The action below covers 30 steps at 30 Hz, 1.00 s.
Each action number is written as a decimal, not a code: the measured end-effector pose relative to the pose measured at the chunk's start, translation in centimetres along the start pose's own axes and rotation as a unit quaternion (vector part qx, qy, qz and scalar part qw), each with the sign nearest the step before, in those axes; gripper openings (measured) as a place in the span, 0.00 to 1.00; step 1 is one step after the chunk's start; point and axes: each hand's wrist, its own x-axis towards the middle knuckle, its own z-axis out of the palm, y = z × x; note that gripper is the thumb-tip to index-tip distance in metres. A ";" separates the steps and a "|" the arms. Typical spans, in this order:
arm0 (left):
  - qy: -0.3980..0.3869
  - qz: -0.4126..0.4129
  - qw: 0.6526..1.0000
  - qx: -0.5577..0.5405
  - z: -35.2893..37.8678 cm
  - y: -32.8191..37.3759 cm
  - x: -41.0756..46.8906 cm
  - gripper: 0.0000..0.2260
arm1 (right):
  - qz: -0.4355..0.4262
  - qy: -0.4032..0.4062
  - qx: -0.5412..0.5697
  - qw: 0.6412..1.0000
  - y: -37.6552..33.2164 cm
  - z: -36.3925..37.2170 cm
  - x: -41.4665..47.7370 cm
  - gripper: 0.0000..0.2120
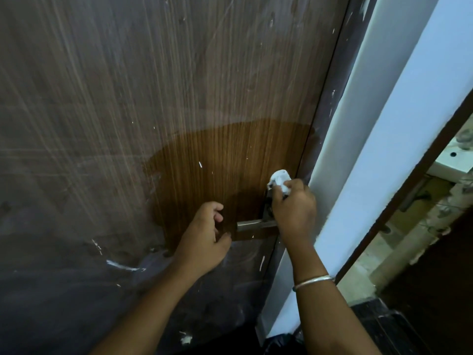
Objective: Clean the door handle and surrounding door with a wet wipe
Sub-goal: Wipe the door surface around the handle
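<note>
A brown wood-grain door (pixel 153 98) fills the view, dusty and streaked except for a darker wiped patch (pixel 230 160) around the handle. The metal lever handle (pixel 252 224) sticks out to the left from its plate near the door's right edge. My right hand (pixel 294 208) grips a crumpled white wet wipe (pixel 280 179) and presses it against the top of the handle plate. My left hand (pixel 204 231) hovers just left of the lever's free end, fingers loosely curled, holding nothing.
A white door frame and wall (pixel 371 149) run down the right side. Beyond it, a second dark door edge (pixel 409 188) opens onto a room with a white basin (pixel 450 162). Paint flecks dot the door's lower part.
</note>
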 end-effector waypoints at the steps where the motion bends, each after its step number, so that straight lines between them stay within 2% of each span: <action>1: -0.002 0.001 1.000 -0.001 0.1 0.0 0.0 0.24 | 0.009 -0.004 -0.008 1.000 0.3 0.0 0.4 0.16; 6: -0.012 0.004 1.000 0.000 0.5 0.3 0.1 0.25 | 0.057 -0.078 0.020 0.995 1.8 0.0 0.0 0.18; 10: -0.025 0.009 1.000 0.004 1.0 0.6 0.3 0.25 | 0.106 -0.196 0.015 0.975 3.2 0.5 -0.7 0.17; 12: -0.030 0.005 1.000 0.001 1.2 0.6 0.4 0.25 | 0.115 -0.193 0.037 0.974 3.6 0.4 -0.4 0.18; 15: -0.035 -0.003 0.999 0.000 1.4 0.4 0.5 0.25 | 0.099 -0.104 0.100 0.984 2.8 -0.5 0.1 0.17; 17: -0.036 -0.003 0.999 -0.003 1.5 0.3 0.6 0.25 | 0.076 -0.073 0.118 0.987 2.1 -1.0 0.6 0.13; 22: -0.039 -0.002 0.999 -0.008 1.4 0.1 0.6 0.25 | 0.070 -0.151 0.068 0.984 3.6 -0.6 -0.1 0.11; 26: -0.036 -0.005 0.999 -0.005 1.4 -0.4 0.6 0.24 | 0.094 -0.159 0.094 0.978 4.4 -0.8 -0.9 0.16; 30: -0.045 0.000 0.999 -0.005 1.9 0.1 0.7 0.24 | 0.063 -0.248 0.018 0.967 3.5 -0.6 -0.7 0.16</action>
